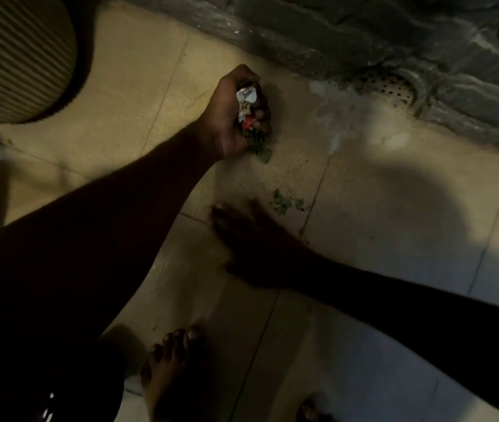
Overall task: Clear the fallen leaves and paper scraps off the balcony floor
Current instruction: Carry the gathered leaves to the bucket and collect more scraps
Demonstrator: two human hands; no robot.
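Note:
My left hand [236, 114] grips a bundle of paper scraps and leaves [249, 117]: white crumpled paper at the top, a red bit in the middle, green leaves hanging out below. It is held above the beige floor tiles [138, 95]. My right hand [251, 239] is dark and motion-blurred, low over the floor with fingers spread. Just beyond its fingertips lies a small clump of green leaf bits [284, 204] on the tile. A smaller leaf speck [303, 234] sits near the tile joint.
A ribbed round pot or bin [16, 56] stands at the top left. A dark stone wall [363, 35] runs along the far side, with a perforated drain cover [391, 88] at its foot. My bare foot [169, 370] stands on the tiles near the bottom.

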